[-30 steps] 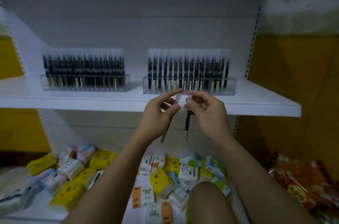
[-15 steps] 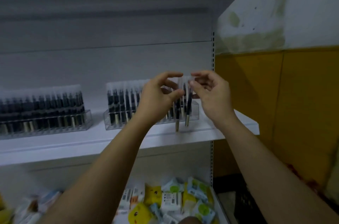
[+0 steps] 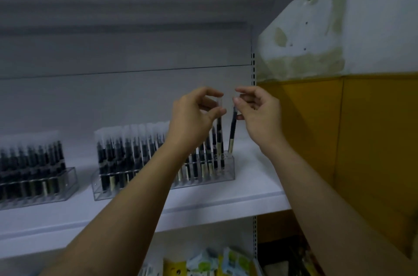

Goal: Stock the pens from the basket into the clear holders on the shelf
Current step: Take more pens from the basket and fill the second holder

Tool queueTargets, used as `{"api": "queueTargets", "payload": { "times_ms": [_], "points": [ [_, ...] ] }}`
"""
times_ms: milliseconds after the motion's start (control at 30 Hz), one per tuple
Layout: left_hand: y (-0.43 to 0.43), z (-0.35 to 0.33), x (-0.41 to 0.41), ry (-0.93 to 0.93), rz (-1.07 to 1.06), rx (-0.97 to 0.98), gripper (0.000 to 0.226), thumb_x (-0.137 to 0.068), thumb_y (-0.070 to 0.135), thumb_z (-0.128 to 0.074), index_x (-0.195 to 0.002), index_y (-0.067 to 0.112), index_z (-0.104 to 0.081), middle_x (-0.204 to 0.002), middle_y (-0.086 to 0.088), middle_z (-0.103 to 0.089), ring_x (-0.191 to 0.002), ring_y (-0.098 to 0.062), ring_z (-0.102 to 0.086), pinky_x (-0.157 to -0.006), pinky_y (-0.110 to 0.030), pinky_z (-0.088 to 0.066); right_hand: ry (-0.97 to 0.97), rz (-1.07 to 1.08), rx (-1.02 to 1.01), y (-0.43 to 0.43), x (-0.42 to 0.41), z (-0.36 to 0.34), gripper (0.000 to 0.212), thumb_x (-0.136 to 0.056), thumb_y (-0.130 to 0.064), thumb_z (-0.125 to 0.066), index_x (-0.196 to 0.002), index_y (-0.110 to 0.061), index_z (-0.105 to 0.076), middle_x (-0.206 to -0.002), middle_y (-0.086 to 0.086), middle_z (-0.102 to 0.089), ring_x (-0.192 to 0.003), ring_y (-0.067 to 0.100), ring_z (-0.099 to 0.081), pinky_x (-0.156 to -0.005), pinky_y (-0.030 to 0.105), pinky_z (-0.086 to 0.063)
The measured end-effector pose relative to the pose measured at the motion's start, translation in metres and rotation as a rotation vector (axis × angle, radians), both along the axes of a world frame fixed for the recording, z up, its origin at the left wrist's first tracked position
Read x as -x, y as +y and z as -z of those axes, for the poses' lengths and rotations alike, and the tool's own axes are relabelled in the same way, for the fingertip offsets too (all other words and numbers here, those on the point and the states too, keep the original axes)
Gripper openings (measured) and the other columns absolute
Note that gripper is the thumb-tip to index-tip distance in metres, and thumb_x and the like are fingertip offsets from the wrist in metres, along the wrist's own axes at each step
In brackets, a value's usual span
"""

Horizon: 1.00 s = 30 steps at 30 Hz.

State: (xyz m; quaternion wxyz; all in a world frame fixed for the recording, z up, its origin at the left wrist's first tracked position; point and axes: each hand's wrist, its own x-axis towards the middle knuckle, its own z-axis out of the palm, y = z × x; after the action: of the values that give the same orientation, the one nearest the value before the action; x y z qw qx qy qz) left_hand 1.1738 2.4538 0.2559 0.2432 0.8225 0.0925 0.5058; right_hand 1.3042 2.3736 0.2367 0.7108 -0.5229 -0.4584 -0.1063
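Two clear holders stand on the white shelf (image 3: 248, 194). The right holder (image 3: 228, 168) is packed with black pens in clear sleeves, and the left holder (image 3: 67, 183) is full too. My left hand (image 3: 194, 117) pinches the top of one pen (image 3: 219, 137), whose lower end sits down in the right end of the right holder. A second pen (image 3: 232, 133) hangs from the pinch of my right hand (image 3: 260, 113), its tip at the holder's far right corner. The basket is out of view.
Yellow and white packets (image 3: 203, 264) lie on the lower shelf. A slotted upright (image 3: 253, 67) marks the shelf's right end, with a yellow and white wall (image 3: 350, 117) beyond. The grey back panel (image 3: 135, 94) rises behind the holders.
Both hands rose from below the shelf edge to above the right holder, each carrying a pen. The left pen's tip has gone down into the holder. The camera tilted up and turned right.
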Motion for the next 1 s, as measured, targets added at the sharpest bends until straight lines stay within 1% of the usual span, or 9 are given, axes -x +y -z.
{"api": "queueTargets", "payload": {
  "times_ms": [100, 200, 333, 433, 600, 700, 833, 900, 1000],
  "points": [
    [0.010, 0.001, -0.007, 0.013, -0.017, -0.002, 0.023, -0.083, 0.022, -0.074, -0.103, 0.028, -0.064, -0.081, 0.019, -0.062, -0.078, 0.007, -0.061, -0.065, -0.002, -0.047, 0.021, -0.018, 0.008, 0.011, -0.006, 0.002, 0.021, -0.091, -0.009, -0.064, -0.099, -0.029, -0.063, -0.094, -0.002, -0.065, -0.096, 0.021, -0.064, -0.082, 0.049, -0.057],
    [0.018, 0.001, -0.014, 0.032, -0.027, -0.001, 0.022, -0.084, 0.022, -0.073, -0.103, 0.028, -0.064, -0.084, 0.013, -0.066, -0.079, 0.002, -0.064, -0.069, -0.011, -0.052, 0.044, -0.027, 0.020, 0.020, -0.010, 0.003, 0.020, -0.091, -0.009, -0.064, -0.100, -0.027, -0.063, -0.093, -0.002, -0.064, -0.095, 0.020, -0.064, -0.082, 0.048, -0.057],
    [0.026, 0.003, -0.019, 0.071, -0.052, 0.006, 0.021, -0.084, 0.023, -0.072, -0.104, 0.027, -0.063, -0.085, 0.010, -0.068, -0.077, 0.000, -0.065, -0.067, -0.013, -0.053, 0.068, -0.018, 0.022, 0.026, -0.016, 0.005, 0.019, -0.092, -0.008, -0.063, -0.101, -0.024, -0.062, -0.092, -0.003, -0.064, -0.095, 0.020, -0.064, -0.079, 0.046, -0.059],
    [0.030, 0.004, -0.023, 0.096, -0.051, -0.002, 0.021, -0.084, 0.024, -0.073, -0.102, 0.026, -0.063, -0.083, 0.011, -0.068, -0.076, -0.001, -0.066, -0.070, -0.019, -0.055, 0.050, -0.004, 0.029, 0.030, -0.018, 0.006, 0.022, -0.091, -0.008, -0.064, -0.097, -0.029, -0.062, -0.091, -0.004, -0.063, -0.094, 0.021, -0.065, -0.079, 0.046, -0.059],
    [0.030, 0.004, -0.026, 0.248, -0.030, -0.092, 0.009, -0.087, 0.022, -0.070, -0.093, 0.023, -0.064, -0.084, 0.011, -0.066, -0.078, 0.001, -0.064, -0.071, -0.015, -0.054, -0.008, -0.005, 0.177, 0.032, -0.020, 0.011, 0.016, -0.091, -0.010, -0.065, -0.103, -0.022, -0.064, -0.090, -0.007, -0.062, -0.092, 0.018, -0.064, -0.080, 0.041, -0.059],
    [0.033, 0.005, -0.024, 0.280, -0.071, -0.151, 0.011, -0.088, 0.023, -0.070, -0.093, 0.022, -0.060, -0.087, 0.008, -0.064, -0.080, -0.003, -0.062, -0.070, -0.014, -0.050, -0.087, 0.009, 0.312, 0.029, -0.021, 0.017, 0.014, -0.089, -0.016, -0.069, -0.104, -0.017, -0.068, -0.092, -0.006, -0.067, -0.088, 0.011, -0.065, -0.079, 0.032, -0.058],
    [0.034, 0.007, -0.025, 0.294, -0.138, -0.183, 0.015, -0.088, 0.022, -0.069, -0.099, 0.019, -0.059, -0.094, 0.004, -0.063, -0.090, -0.012, -0.061, -0.077, -0.027, -0.052, -0.198, 0.068, 0.417, 0.021, -0.018, 0.019, 0.017, -0.089, -0.020, -0.069, -0.106, -0.018, -0.069, -0.090, -0.010, -0.064, -0.079, -0.001, -0.058, -0.066, 0.007, -0.045],
    [0.033, 0.005, -0.026, 0.290, -0.160, -0.156, 0.017, -0.087, 0.022, -0.070, -0.096, 0.019, -0.057, -0.088, 0.004, -0.061, -0.083, -0.013, -0.061, -0.071, -0.025, -0.052, -0.244, 0.104, 0.456, 0.018, -0.017, 0.019, 0.022, -0.089, -0.015, -0.069, -0.110, -0.020, -0.067, -0.090, -0.011, -0.061, -0.078, 0.000, -0.056, -0.062, 0.005, -0.042],
    [0.031, 0.001, -0.026, 0.303, -0.209, -0.163, 0.019, -0.084, 0.023, -0.073, -0.092, 0.020, -0.056, -0.079, 0.007, -0.060, -0.077, -0.013, -0.061, -0.067, -0.025, -0.048, -0.290, 0.122, 0.506, 0.015, -0.013, 0.019, 0.027, -0.089, -0.015, -0.068, -0.115, -0.023, -0.063, -0.087, -0.016, -0.058, -0.077, -0.001, -0.056, -0.064, 0.010, -0.043]
  ]
}}
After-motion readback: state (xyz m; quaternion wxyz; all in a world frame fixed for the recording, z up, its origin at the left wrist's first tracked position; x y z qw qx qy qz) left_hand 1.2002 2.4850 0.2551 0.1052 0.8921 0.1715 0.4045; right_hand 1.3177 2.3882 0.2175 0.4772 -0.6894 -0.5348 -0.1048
